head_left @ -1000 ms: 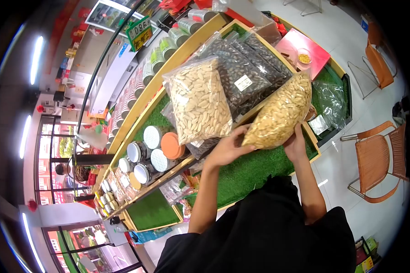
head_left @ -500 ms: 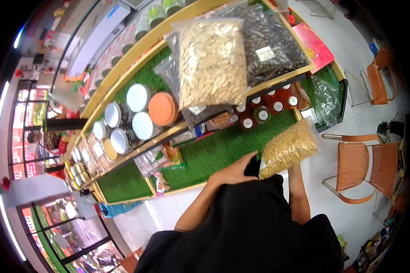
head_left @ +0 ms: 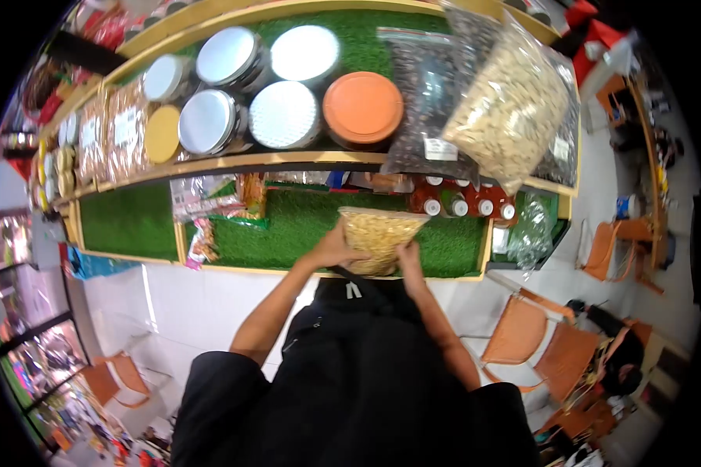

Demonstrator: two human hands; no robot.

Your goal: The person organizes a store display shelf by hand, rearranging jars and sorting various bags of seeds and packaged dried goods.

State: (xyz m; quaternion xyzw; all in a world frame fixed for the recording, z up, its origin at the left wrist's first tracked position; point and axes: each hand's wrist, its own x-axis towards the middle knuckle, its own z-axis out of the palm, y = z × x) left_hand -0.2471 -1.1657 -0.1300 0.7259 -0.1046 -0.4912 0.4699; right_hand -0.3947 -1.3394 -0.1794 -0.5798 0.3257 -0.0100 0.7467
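Note:
A clear bag of yellowish nuts or seeds (head_left: 378, 237) is held upright between my two hands, over the front edge of the lower green shelf (head_left: 311, 241). My left hand (head_left: 336, 247) grips the bag's left side, and my right hand (head_left: 407, 258) is closed on its lower right side. On the upper shelf a large bag of pale seeds (head_left: 514, 105) lies on bags of dark seeds (head_left: 424, 101). Left of these stand several jars, one with an orange lid (head_left: 363, 107).
Red bottles with white caps (head_left: 484, 207) stand at the back right of the lower shelf, and small packets (head_left: 218, 198) lie at its left. Crumpled clear plastic (head_left: 531, 233) is at the right end. Orange chairs (head_left: 518, 331) stand on the floor, with a person (head_left: 627, 362) behind.
The view has turned and shifted toward the lower shelf. The held bag has gone from over the shelf's right part to its front middle, now upright with both hands around it.

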